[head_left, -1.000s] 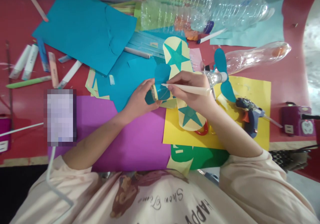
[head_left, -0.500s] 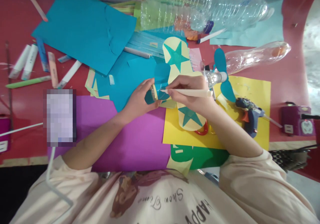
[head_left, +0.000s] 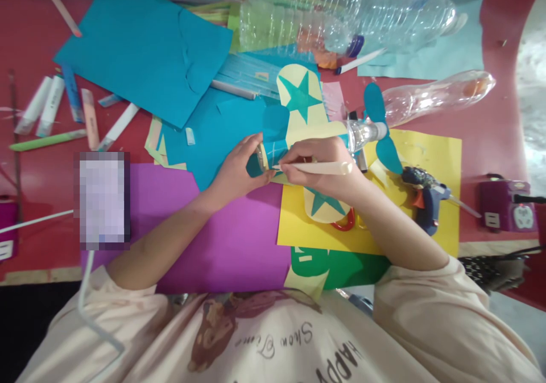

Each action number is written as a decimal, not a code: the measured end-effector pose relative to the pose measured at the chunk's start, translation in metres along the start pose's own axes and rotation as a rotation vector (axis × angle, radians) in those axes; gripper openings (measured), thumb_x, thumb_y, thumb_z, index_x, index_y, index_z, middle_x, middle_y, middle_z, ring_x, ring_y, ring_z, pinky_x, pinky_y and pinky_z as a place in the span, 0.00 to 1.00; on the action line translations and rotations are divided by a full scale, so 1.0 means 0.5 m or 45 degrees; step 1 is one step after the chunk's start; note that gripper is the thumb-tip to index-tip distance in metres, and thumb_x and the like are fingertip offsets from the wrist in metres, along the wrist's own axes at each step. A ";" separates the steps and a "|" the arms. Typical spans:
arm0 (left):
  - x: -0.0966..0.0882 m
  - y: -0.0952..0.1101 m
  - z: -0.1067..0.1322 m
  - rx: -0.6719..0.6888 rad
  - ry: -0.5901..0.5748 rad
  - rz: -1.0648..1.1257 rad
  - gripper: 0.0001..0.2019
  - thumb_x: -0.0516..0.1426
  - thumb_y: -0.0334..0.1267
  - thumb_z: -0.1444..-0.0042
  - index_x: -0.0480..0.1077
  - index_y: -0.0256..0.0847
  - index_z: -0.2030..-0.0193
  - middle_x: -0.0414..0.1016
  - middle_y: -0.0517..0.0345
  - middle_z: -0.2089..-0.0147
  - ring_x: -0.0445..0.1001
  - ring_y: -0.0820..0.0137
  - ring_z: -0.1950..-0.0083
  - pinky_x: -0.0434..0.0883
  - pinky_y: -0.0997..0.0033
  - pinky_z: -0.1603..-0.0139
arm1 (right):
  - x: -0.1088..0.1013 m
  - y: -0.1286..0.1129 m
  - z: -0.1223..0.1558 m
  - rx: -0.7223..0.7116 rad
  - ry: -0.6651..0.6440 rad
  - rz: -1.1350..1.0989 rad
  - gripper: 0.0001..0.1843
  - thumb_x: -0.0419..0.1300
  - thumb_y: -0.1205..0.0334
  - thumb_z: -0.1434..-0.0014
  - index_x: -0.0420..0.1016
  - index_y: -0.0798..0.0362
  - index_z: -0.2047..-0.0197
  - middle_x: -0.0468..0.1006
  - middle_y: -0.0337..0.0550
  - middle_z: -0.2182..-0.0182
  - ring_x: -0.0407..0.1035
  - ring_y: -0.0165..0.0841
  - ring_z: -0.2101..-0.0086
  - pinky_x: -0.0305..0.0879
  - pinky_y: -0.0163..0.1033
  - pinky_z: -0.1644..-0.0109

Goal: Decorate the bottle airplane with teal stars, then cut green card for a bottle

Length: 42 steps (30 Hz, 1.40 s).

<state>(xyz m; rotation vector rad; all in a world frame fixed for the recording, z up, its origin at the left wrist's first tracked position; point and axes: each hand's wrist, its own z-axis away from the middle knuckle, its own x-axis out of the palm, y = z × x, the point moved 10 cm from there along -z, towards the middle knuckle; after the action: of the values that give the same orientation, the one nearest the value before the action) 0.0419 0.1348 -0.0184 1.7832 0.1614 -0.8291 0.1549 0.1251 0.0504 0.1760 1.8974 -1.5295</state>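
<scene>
A bottle plane (head_left: pixel 362 134) lies across the table, with pale yellow wings bearing teal stars (head_left: pixel 301 95) and a teal propeller (head_left: pixel 381 127) at its clear neck. My left hand (head_left: pixel 237 169) is closed round the plane's teal-wrapped tail end and steadies it. My right hand (head_left: pixel 323 164) grips a cream pen (head_left: pixel 318 168) whose tip touches the teal wrap beside my left thumb. The lower wing is partly hidden under my right hand.
A blue glue gun (head_left: pixel 426 196) lies on the yellow sheet (head_left: pixel 435 161) at right. Purple paper (head_left: pixel 222 241), teal sheets (head_left: pixel 145 47), markers (head_left: pixel 51 107) at left, clear bottles (head_left: pixel 341 13) at the back and a purple power strip (head_left: pixel 507 205) surround the work.
My right hand and the pen have slid slightly down and left along the teal wrap. The plane has turned a little under my hands. My left hand keeps its hold.
</scene>
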 end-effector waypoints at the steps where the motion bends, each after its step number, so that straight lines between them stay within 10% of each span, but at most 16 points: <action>1: 0.001 0.000 0.000 0.000 -0.006 -0.010 0.25 0.62 0.48 0.46 0.64 0.41 0.45 0.69 0.44 0.39 0.67 0.53 0.36 0.71 0.54 0.41 | -0.001 -0.002 0.000 -0.002 0.000 0.005 0.06 0.60 0.67 0.49 0.74 0.55 0.76 0.72 0.36 0.80 0.60 0.23 0.79 0.52 0.33 0.75; 13: -0.004 0.008 0.004 0.027 0.025 -0.053 0.25 0.61 0.51 0.43 0.63 0.41 0.43 0.70 0.44 0.40 0.69 0.52 0.38 0.72 0.53 0.44 | -0.054 0.012 -0.003 -0.049 0.263 -0.081 0.08 0.62 0.58 0.41 0.76 0.54 0.67 0.77 0.38 0.75 0.67 0.26 0.75 0.61 0.33 0.73; 42: 0.004 -0.004 0.004 -0.015 -0.003 0.012 0.30 0.60 0.55 0.43 0.61 0.42 0.39 0.68 0.44 0.37 0.70 0.56 0.39 0.71 0.57 0.42 | -0.045 0.000 -0.012 -0.016 0.090 0.025 0.10 0.58 0.70 0.49 0.65 0.53 0.79 0.67 0.33 0.83 0.59 0.24 0.78 0.54 0.33 0.74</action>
<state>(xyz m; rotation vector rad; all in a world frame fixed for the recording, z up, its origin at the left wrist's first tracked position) 0.0413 0.1331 -0.0212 1.7702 0.1559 -0.8222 0.1696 0.1373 0.0638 0.2455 1.9540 -1.5164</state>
